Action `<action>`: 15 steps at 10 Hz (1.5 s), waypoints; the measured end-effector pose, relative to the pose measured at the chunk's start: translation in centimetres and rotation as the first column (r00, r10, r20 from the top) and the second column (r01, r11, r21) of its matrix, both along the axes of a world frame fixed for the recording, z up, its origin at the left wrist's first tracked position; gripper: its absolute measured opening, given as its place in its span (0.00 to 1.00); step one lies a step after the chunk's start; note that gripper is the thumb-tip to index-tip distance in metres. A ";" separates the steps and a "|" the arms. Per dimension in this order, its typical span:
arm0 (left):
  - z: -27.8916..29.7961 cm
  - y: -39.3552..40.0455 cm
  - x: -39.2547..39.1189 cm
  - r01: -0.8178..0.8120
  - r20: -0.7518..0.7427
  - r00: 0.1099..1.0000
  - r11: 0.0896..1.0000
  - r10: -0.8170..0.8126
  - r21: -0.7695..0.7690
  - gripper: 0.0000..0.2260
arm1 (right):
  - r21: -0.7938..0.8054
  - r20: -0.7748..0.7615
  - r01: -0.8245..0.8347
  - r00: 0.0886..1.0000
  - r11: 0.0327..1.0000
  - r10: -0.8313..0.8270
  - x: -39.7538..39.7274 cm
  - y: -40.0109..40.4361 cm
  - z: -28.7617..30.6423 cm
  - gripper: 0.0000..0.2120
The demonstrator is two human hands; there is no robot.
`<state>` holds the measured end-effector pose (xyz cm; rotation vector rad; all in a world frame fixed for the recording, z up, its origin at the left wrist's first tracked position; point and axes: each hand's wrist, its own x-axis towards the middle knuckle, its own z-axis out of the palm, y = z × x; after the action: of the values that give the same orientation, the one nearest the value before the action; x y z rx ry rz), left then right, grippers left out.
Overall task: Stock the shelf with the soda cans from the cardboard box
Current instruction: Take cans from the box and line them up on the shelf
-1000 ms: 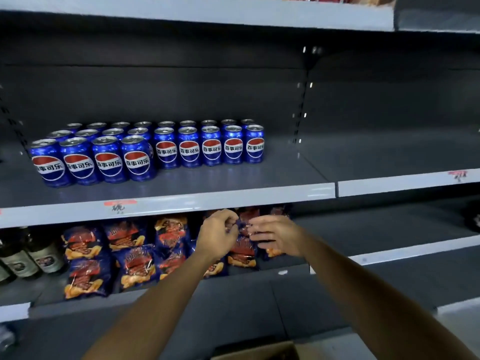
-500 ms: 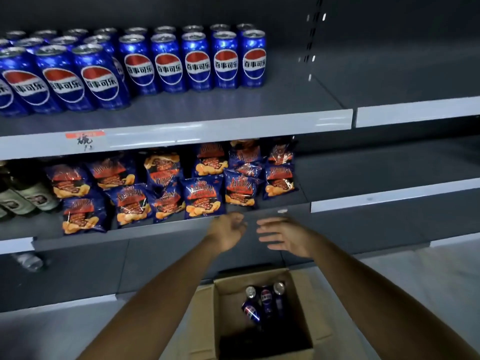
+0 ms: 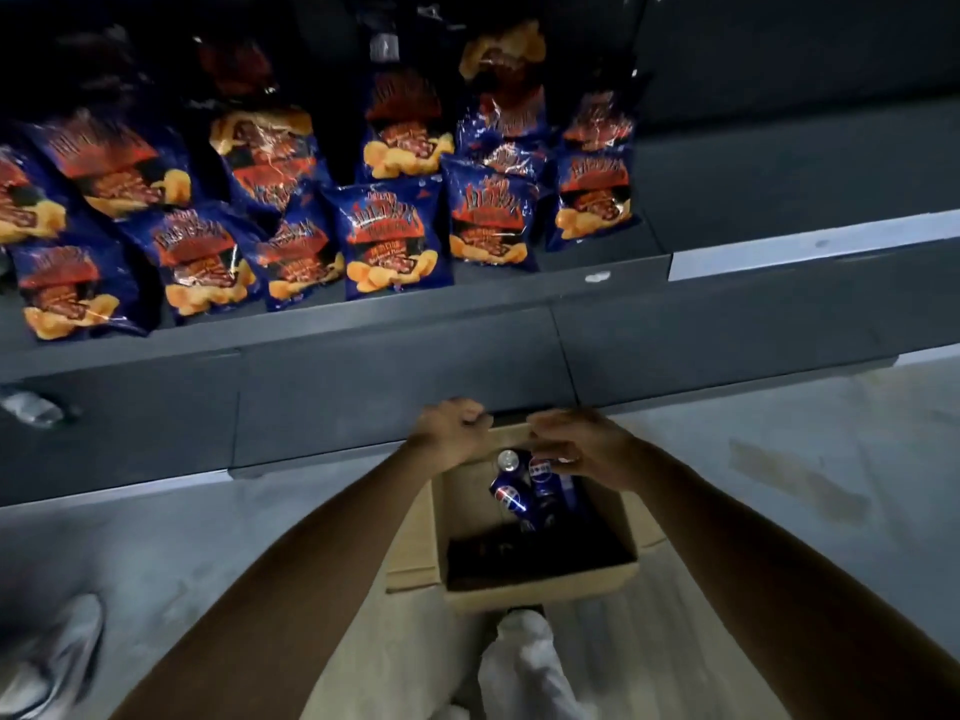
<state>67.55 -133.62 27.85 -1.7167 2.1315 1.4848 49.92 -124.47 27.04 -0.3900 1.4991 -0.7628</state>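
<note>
An open cardboard box [image 3: 540,584] stands on the floor below the shelving. Several blue soda cans [image 3: 511,498] lie at its far end, one showing its silver top [image 3: 508,459]. My left hand [image 3: 452,433] hovers over the box's far left rim, fingers loosely curled, holding nothing. My right hand [image 3: 582,449] hangs over the cans with its fingers curled downward close to them; I cannot tell whether they touch. The stocked can shelf is out of view.
Several blue and orange snack bags [image 3: 395,241] fill the low shelf [image 3: 597,262] above the box. A dark kick panel [image 3: 363,392] runs behind the box. A plastic bottle [image 3: 31,407] lies at the left. My pale trouser leg [image 3: 524,662] is just before the box.
My view has dropped from the can shelf down to the floor. Both hands have come down from shelf height to just over the box's far end.
</note>
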 end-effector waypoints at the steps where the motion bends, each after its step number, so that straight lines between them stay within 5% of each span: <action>1: -4.0 0.3 0.1 0.044 0.036 0.998 0.999 -0.043 -0.018 0.13 | 0.036 0.011 0.004 1.000 0.999 -0.005 -0.6 0.6 -4.3 0.10; 3: -13.9 0.9 -0.2 0.303 0.184 0.939 0.952 -0.289 -0.049 0.18 | 0.046 0.053 0.020 0.998 0.999 -0.022 -0.6 2.0 -13.3 0.11; 6: -30.5 2.2 -0.9 0.400 0.229 0.890 0.916 -0.394 0.022 0.21 | 0.107 0.020 0.019 1.000 0.994 -0.022 -0.6 3.4 -28.9 0.14; 8: -42.4 3.0 -1.4 0.462 0.239 0.846 0.879 -0.477 0.117 0.39 | 0.124 -0.081 -0.010 0.997 0.992 0.020 -1.0 4.1 -38.6 0.12; 10: -53.1 5.1 -2.4 0.472 0.340 0.793 0.862 -0.506 0.184 0.37 | 0.121 -0.103 -0.035 0.994 0.992 0.047 -1.3 4.2 -45.5 0.11; 11: -57.9 6.2 -2.1 0.548 0.295 0.760 0.815 -0.579 0.189 0.23 | 0.108 -0.088 -0.064 0.993 0.992 0.074 -1.0 3.9 -47.8 0.14; 12: -61.9 7.7 -1.1 0.455 0.261 0.820 0.857 -0.509 0.240 0.26 | 0.087 -0.076 -0.105 0.991 0.991 0.112 -0.8 3.6 -48.9 0.16; 13: -62.6 8.1 -1.2 0.593 0.366 0.655 0.749 -0.662 0.294 0.26 | 0.069 -0.042 -0.132 0.990 0.989 0.135 -0.6 3.3 -49.6 0.15; 14: -61.5 8.9 -0.9 0.466 0.366 0.713 0.794 -0.598 0.391 0.25 | 0.080 -0.053 -0.138 0.988 0.987 0.143 -0.4 3.1 -50.0 0.13; 15: -59.7 8.9 -0.4 0.498 0.430 0.689 0.812 -0.584 0.304 0.23 | 0.092 -0.060 -0.138 0.988 0.986 0.144 -0.4 3.0 -50.4 0.14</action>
<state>67.11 -124.74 -31.82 -1.0884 1.9095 0.8797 49.57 -121.51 -23.37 -0.4545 1.5439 -0.5751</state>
